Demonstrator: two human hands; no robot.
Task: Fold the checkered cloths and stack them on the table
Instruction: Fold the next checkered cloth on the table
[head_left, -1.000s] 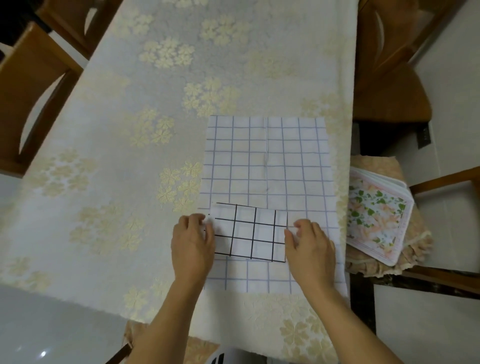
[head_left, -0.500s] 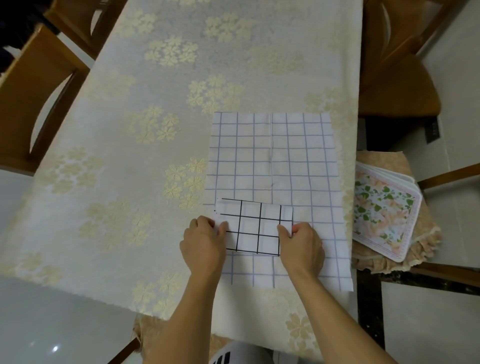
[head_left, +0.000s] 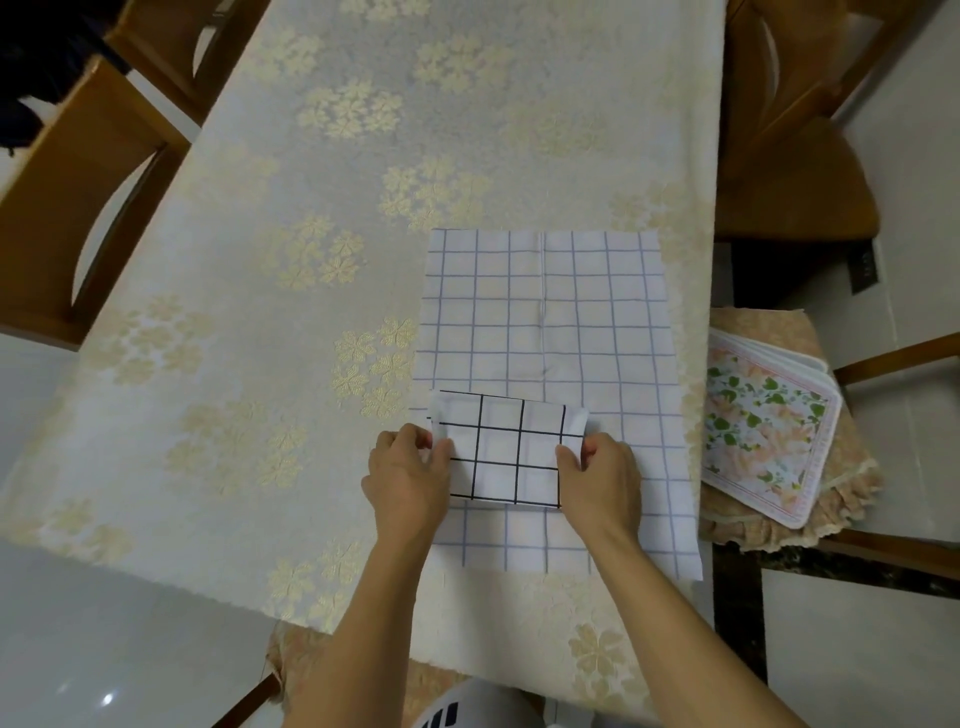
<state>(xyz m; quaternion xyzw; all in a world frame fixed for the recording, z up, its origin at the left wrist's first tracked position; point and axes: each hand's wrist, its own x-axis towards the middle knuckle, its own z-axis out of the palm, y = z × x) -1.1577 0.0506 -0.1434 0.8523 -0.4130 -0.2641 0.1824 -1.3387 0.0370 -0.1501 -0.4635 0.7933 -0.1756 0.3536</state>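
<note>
A small folded white cloth with a black grid (head_left: 506, 449) lies on top of a larger white cloth with a pale blue grid (head_left: 556, 332), which is spread flat on the table's right side. My left hand (head_left: 408, 475) pinches the small cloth's left edge. My right hand (head_left: 602, 480) pinches its right edge, where the corner is lifted a little. Both hands sit at the near part of the large cloth.
The table (head_left: 322, 249) carries a cream tablecloth with gold flower patterns. A stack of floral mats (head_left: 763, 421) rests on a cushioned chair at the right. Wooden chairs (head_left: 78, 171) stand at the left and at the far right (head_left: 795, 145).
Both hands have moved closer together, and the black-grid cloth between them has become narrower. Its side edges are now pinched and slightly raised.
</note>
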